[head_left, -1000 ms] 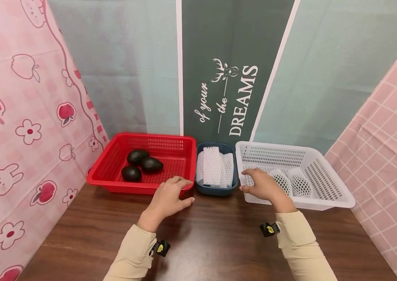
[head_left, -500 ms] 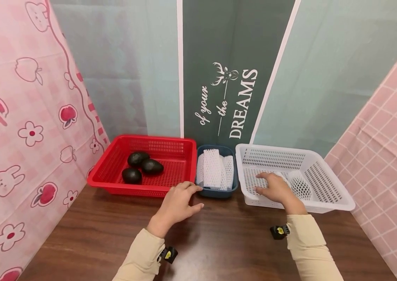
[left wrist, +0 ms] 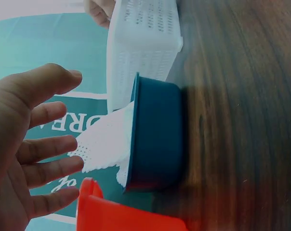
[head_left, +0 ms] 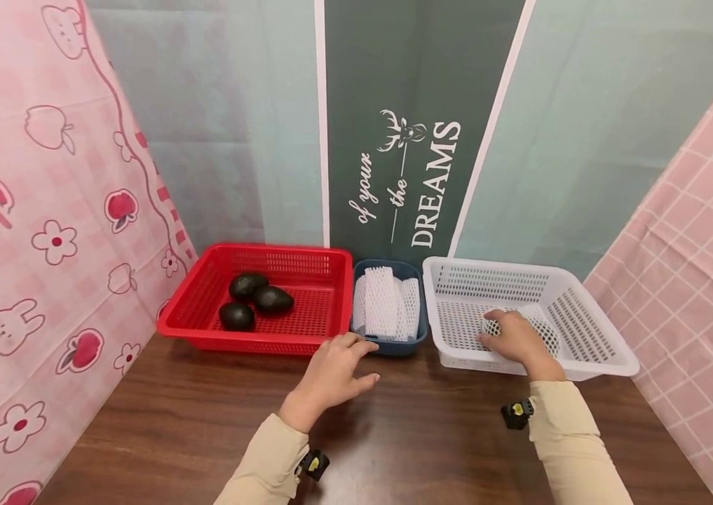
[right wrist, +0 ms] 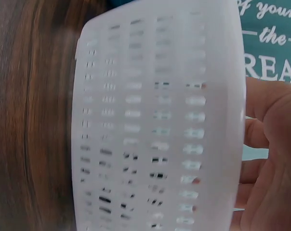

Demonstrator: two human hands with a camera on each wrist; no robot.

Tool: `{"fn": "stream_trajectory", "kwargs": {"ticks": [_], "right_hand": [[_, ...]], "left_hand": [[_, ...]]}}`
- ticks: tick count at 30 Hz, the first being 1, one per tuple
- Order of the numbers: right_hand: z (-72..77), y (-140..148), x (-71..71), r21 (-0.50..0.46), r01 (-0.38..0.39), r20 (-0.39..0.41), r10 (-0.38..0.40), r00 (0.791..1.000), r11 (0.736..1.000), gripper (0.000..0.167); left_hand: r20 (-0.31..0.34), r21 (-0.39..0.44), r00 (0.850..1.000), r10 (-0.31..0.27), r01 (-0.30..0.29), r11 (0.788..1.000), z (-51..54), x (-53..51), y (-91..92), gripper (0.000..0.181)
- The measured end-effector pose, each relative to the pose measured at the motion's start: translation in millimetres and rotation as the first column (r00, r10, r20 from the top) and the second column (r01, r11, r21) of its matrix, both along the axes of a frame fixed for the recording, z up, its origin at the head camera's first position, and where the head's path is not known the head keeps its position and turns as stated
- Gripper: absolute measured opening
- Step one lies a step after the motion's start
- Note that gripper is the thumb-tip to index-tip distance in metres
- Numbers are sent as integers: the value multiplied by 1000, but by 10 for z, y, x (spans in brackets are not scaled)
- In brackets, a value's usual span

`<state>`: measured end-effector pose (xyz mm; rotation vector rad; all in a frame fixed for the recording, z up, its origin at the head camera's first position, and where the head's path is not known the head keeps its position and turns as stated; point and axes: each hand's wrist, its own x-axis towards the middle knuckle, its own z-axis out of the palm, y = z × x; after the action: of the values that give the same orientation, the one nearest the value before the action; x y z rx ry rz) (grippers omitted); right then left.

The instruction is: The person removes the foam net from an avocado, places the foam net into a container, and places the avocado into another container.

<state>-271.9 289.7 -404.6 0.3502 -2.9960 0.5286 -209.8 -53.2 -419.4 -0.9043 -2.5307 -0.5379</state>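
Observation:
My left hand (head_left: 333, 375) hovers palm down with spread fingers at the near edge of the blue box (head_left: 396, 347). In the left wrist view its fingers are nearly straight, apart from the box and holding nothing. White foam net sleeves (head_left: 381, 305) lie in that box. My right hand (head_left: 514, 338) reaches over the near wall of the white basket (head_left: 457, 273), above a netted oval fruit (head_left: 491, 327) that it partly hides. Another netted fruit (head_left: 547, 335) lies to its right. The basket wall hides the right fingertips in the right wrist view.
At left stands a red basket (head_left: 324, 266) with three dark avocados (head_left: 273, 299). The baskets and box stand side by side on a brown wooden table (head_left: 419, 435). A printed cloth (head_left: 394, 105) hangs behind, and pink cloths (head_left: 47, 175) hang at both sides.
Both hands have moved to the right: the left from the red basket's front edge towards the blue box, the right further over the netted fruits. The avocados and sleeves have stayed put.

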Motion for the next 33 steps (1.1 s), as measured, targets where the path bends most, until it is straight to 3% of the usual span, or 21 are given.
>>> {"fn": "stream_trajectory", "kwargs": {"ticks": [5, 12, 23, 33], "right_hand": [[-29, 121, -50, 10, 51, 33, -52, 998, 999, 48], [-65, 239, -115, 18, 68, 45, -69, 997, 998, 49], [-153, 316, -236, 41, 60, 131, -65, 989, 997, 56], [-140, 281, -311, 75, 39, 223, -55, 973, 996, 63]], "left_hand": [[-6, 14, 999, -46, 46, 999, -54, -8, 72, 37], [22, -50, 999, -27, 28, 998, -120, -7, 163, 39], [147, -97, 989, 2, 12, 995, -226, -8, 235, 43], [100, -47, 994, -31, 36, 998, -381, -54, 247, 43]]}}
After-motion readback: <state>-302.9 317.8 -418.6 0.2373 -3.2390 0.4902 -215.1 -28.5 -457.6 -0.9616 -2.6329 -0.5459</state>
